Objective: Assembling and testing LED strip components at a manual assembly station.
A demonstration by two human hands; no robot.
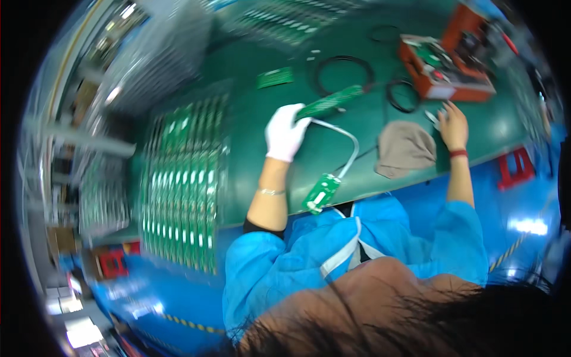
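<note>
My left hand (286,132), in a white glove, grips one end of a long green circuit board (330,102), which is tilted above the table. A light grey cable (355,146) curves from near that hand to a smaller green circuit board (322,193) at the table's near edge. My right hand (455,127), bare with a red band at the wrist, is to the right with its fingers bent. A small whitish object (432,119) lies against its thumb side, too blurred to name. Beside it is a grey-brown cloth (406,149).
Orange case (455,89) with electronics stands at the far right. Black cable coils (403,96) lie before it. Another green board (275,77) lies farther back. Trays of green boards (184,184) fill the left; more clear trays (157,56) are stacked behind. Red stool (515,168) stands right.
</note>
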